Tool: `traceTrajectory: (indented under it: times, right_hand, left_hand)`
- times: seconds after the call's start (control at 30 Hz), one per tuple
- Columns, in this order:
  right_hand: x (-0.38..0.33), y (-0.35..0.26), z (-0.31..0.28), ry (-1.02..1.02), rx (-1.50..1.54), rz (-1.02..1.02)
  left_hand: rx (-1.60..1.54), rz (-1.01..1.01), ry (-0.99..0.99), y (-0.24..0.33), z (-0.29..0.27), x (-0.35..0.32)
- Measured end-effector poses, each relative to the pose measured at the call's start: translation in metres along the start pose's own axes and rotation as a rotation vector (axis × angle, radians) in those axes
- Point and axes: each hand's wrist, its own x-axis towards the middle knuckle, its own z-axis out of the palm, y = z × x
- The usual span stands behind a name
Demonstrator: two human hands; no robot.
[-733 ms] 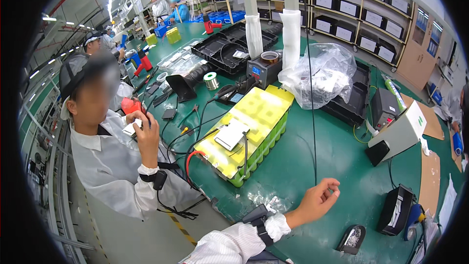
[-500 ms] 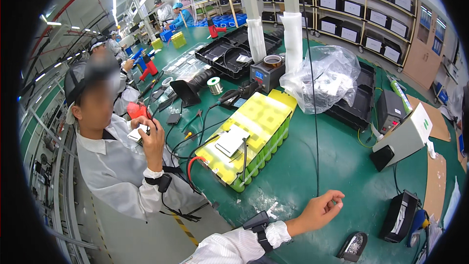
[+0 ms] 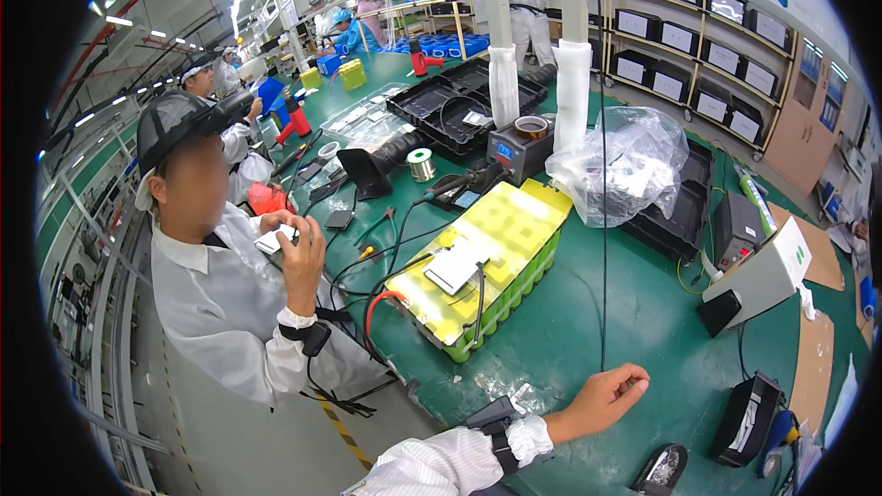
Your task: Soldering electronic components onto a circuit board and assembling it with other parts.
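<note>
1. Green bench [image 3: 542, 349]: broad, running under all the items I log here.
2. Yellow-topped pack [image 3: 507, 250]: lies on the bench, ahead and to the left of the hand; clearly apart from it, green surface between.
3. Left hand [image 3: 601, 400]: fingers half-curled, grip narrow; from my post I can't tell whether the palm holds anything or touches the bench.
4. White flat module [image 3: 456, 266]: on top of the pack, beside a dark cable [image 3: 480, 303].
5. Black dish [image 3: 682, 461]: near the hand, right and closer in.
</note>
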Motion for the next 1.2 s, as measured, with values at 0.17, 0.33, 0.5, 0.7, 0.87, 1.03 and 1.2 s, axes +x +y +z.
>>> traceTrajectory:
  times: [0.17,0.33,0.5,0.7,0.87,1.03,1.2]
  right_hand:
    - [0.006,-0.016,-0.009,-0.06,-0.024,0.05]
    - [0.008,-0.016,-0.008,-0.017,0.011,0.026]
    - [0.006,-0.011,-0.003,0.008,0.003,0.008]
    - [0.0,-0.002,0.004,0.012,0.059,-0.005]
    - [0.008,-0.019,-0.012,-0.088,0.109,0.057]
    - [-0.001,-0.005,0.0,0.014,0.037,-0.022]
    - [0.007,-0.015,-0.002,-0.034,0.047,0.001]
  left_hand:
    - [-0.009,-0.016,-0.02,-0.001,-0.004,0.0]
    - [-0.15,-0.087,0.037,0.009,-0.004,0.004]
    - [-0.145,-0.102,0.014,-0.008,-0.012,0.013]
    - [-0.123,-0.086,0.036,-0.011,-0.012,0.015]
    - [-0.138,-0.098,0.066,-0.007,-0.013,0.014]
    - [-0.03,-0.029,0.11,-0.013,-0.015,0.014]
    - [-0.011,-0.025,0.134,-0.015,-0.014,0.017]
